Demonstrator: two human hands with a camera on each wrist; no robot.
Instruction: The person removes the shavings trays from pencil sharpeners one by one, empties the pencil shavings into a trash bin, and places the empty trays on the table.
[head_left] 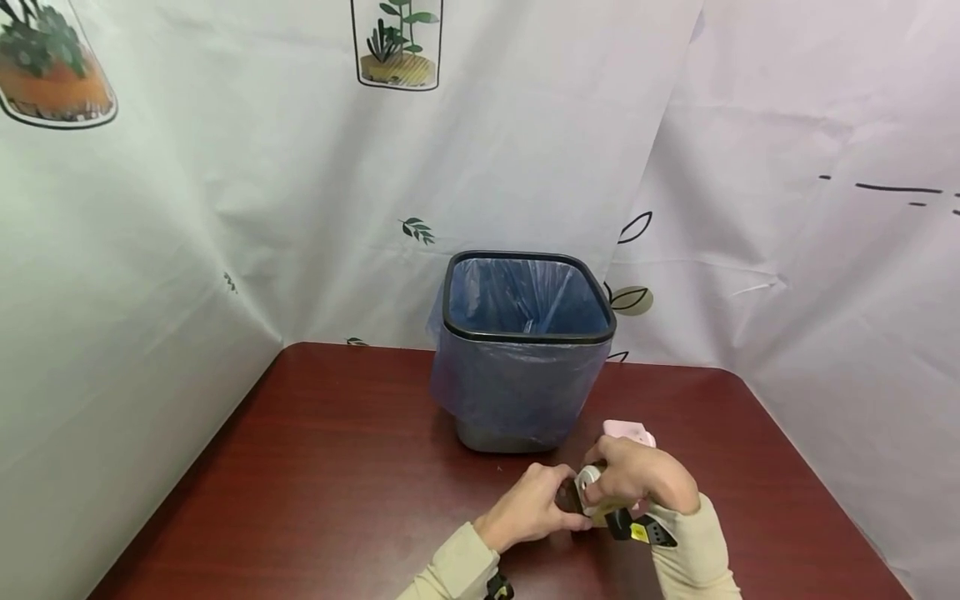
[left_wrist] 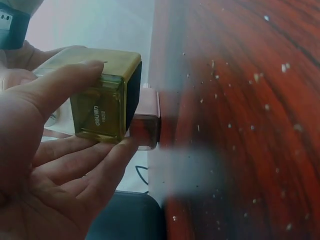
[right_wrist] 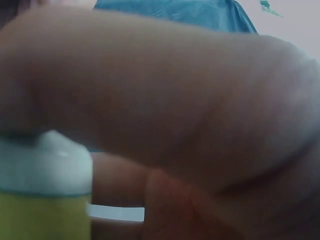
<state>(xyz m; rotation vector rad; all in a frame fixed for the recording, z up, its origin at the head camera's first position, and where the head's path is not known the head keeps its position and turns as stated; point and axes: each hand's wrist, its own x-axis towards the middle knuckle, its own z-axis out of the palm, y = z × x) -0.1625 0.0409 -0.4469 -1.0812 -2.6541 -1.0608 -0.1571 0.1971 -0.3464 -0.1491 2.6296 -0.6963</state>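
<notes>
A yellow and white pencil sharpener [left_wrist: 131,57] with a see-through shavings drawer [left_wrist: 97,112] is between my two hands, right of the middle of the table. In the left wrist view my left hand [head_left: 528,504] pinches the drawer end, thumb on top and fingers below. My right hand [head_left: 637,471] grips the body from the other side, its fingers curled over the white part [head_left: 589,477]. The right wrist view is mostly filled by that hand, with the white and yellow body [right_wrist: 42,215] at lower left. Behind my right hand stands a pink boxy object [head_left: 626,430], partly hidden.
A grey bin [head_left: 495,439] lined with a blue bag [head_left: 525,387] stands at the back of the dark red table [head_left: 337,467]. Small pale specks [left_wrist: 257,77] are scattered over the tabletop. White printed cloth [head_left: 300,167] hangs behind and at the sides.
</notes>
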